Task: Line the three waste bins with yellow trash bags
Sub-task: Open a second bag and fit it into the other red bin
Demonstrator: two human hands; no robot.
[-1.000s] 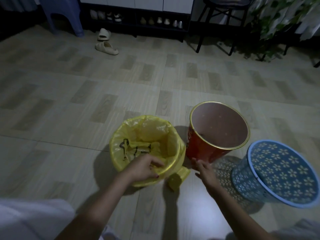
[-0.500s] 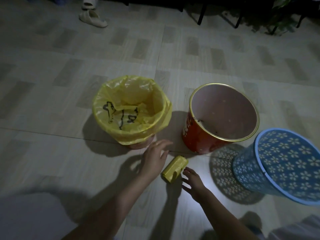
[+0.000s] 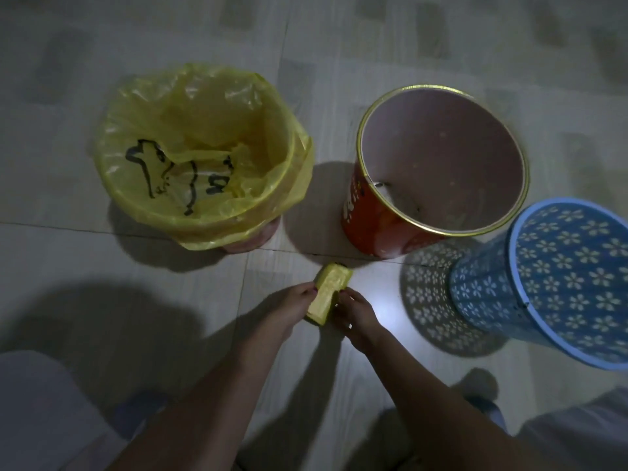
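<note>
Both hands, left hand (image 3: 290, 305) and right hand (image 3: 356, 312), pinch the yellow bag roll (image 3: 329, 294) on the floor, at 6 o'clock from the red bin (image 3: 373, 229). It is probably light, soft and slippery film; best gripped at the loose edge.

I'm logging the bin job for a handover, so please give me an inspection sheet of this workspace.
Surface: tiled floor, dim, one bright glare patch.
Job's things: left bin lined with a yellow bag; red bin and blue bin unlined; bag roll.
Clutter: small dark bits inside the red bin.
Hands: left hand and right hand both grip the bag roll.
Cables: nothing seen.
Surroundings: nothing seen beyond floor.
</note>
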